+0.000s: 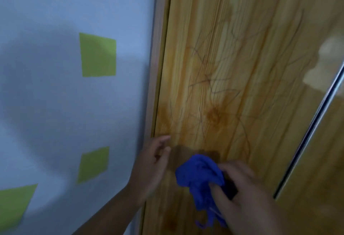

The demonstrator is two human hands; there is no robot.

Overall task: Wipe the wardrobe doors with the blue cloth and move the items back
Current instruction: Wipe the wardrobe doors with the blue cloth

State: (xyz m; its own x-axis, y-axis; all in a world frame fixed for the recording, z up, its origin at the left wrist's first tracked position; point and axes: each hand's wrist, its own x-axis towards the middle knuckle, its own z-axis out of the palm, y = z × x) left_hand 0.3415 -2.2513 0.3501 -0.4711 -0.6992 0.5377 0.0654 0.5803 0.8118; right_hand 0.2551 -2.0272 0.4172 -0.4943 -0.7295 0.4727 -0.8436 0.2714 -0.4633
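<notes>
The right hand [242, 193] grips the bunched blue cloth [199, 177] low on the wardrobe door [232, 67], the left hand [154, 158] lies open at its edge, and the cloth's hanging end could slip free if that grip loosens.

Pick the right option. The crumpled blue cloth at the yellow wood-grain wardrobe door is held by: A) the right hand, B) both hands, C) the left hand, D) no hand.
A: the right hand grips the crumpled blue cloth at the yellow wood-grain wardrobe door, while the left hand, fingers straight, is apart from it.
</notes>
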